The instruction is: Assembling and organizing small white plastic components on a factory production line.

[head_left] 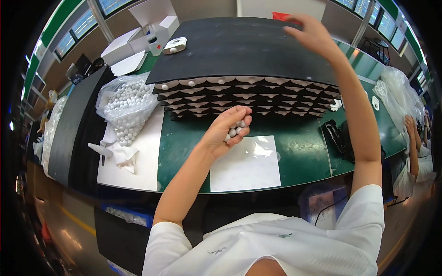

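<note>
White balls sit in a small cluster in the left grip, whose fingers curl round them just near of the black foam stack; the right grip has loosely spread fingers with nothing visible in them, at the far right of the stack's top sheet, and whether it touches there I cannot tell. Handling the balls well probably means a firm cup, palm turned up, with the thumb feeding out one at a time, since loose ones would likely roll. The stack's near edge is scalloped and layered, so a knuckle could catch there; a white oval device near the top sheet's left edge could be knocked. The easiest room to move seems to be the green worktop right of the glossy white sheet, bounded by the worktop's near edge and black items farther right. A bag of balls crowds the left side.
</note>
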Motion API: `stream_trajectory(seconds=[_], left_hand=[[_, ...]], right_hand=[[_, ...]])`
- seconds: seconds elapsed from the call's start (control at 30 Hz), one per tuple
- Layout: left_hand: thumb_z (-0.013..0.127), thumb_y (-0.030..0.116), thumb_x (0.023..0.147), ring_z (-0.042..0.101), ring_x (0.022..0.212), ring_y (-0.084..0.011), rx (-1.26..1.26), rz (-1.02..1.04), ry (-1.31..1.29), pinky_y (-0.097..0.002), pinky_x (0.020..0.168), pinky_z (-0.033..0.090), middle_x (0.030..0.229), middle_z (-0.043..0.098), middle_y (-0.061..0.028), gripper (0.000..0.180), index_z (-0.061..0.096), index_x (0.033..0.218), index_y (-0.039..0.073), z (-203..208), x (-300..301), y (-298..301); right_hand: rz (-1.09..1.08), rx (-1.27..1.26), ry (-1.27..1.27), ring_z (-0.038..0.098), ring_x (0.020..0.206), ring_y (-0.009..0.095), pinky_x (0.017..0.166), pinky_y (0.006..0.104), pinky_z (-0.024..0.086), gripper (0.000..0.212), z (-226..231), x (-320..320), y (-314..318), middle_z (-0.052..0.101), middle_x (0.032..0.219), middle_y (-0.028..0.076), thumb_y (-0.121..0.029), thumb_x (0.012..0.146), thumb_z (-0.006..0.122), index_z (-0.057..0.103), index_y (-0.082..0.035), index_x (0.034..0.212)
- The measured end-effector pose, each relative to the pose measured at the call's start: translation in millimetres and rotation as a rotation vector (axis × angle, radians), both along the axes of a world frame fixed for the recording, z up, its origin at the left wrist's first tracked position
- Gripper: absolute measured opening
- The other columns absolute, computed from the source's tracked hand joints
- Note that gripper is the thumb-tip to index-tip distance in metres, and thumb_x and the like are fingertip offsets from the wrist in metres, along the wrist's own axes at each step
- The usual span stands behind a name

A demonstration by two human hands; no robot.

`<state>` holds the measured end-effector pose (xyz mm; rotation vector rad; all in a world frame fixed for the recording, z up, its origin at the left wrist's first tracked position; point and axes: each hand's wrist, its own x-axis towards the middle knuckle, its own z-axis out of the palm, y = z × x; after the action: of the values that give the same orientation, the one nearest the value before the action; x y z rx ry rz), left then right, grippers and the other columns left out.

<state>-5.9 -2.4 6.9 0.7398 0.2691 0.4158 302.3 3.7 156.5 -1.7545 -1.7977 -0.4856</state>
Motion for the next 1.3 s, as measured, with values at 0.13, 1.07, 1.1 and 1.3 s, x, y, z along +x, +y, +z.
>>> stream_trajectory(seconds=[0.13, 1.07, 1.1, 1.3], left_hand=[[0.056, 0.025, 0.093, 0.046, 0.059, -0.0068, 0.038, 0.08, -0.003, -0.0126, 0.034, 0.025, 0.078, 0.05, -0.001, 0.015, 0.054, 0.094, 0.01, 5.1, -1.4, -0.9], [0.062, 0.036, 0.082, 0.061, 0.058, -0.0227, 1.589, 0.517, 1.29, -0.0353, 0.063, 0.047, 0.057, 0.06, -0.0113, 0.039, 0.068, 0.074, -0.002, 148.8, -55.0, 181.2], [0.062, 0.036, 0.082, 0.061, 0.056, -0.0232, 1.578, 0.492, 1.307, -0.0359, 0.063, 0.047, 0.055, 0.059, -0.0113, 0.041, 0.068, 0.068, -0.002, 150.2, -49.0, 182.6], [0.069, 0.041, 0.079, 0.054, 0.044, -0.022, 1.567, 0.355, 1.46, -0.0362, 0.047, 0.043, 0.052, 0.057, -0.011, 0.05, 0.059, 0.055, -0.001, 157.8, -26.6, 186.7]], right_hand=[[-0.299, -0.097, 0.05, 0.058, 0.108, 0.031, 0.093, 0.0374, 0.044, 0.05, -1.6, 68.3, -61.4, 0.061, 0.115, 0.02, -0.036, 0.083, 0.064, 0.059, 0.0, 0.117], [-0.304, -0.366, 0.926, 0.059, 0.06, 0.011, 0.054, 0.0217, 0.044, 0.041, -35.4, 97.4, -93.4, 0.065, 0.078, 0.008, -0.033, 0.083, 0.068, 0.066, 0.003, 0.103], [-0.296, -0.358, 0.93, 0.059, 0.06, 0.011, 0.054, 0.0218, 0.045, 0.04, -35.0, 97.0, -93.5, 0.065, 0.078, 0.008, -0.032, 0.083, 0.068, 0.066, 0.003, 0.103], [-0.274, -0.332, 0.93, 0.058, 0.059, 0.011, 0.052, 0.0218, 0.043, 0.038, -31.2, 102.7, -91.3, 0.064, 0.077, 0.008, -0.03, 0.083, 0.069, 0.066, 0.003, 0.099]])
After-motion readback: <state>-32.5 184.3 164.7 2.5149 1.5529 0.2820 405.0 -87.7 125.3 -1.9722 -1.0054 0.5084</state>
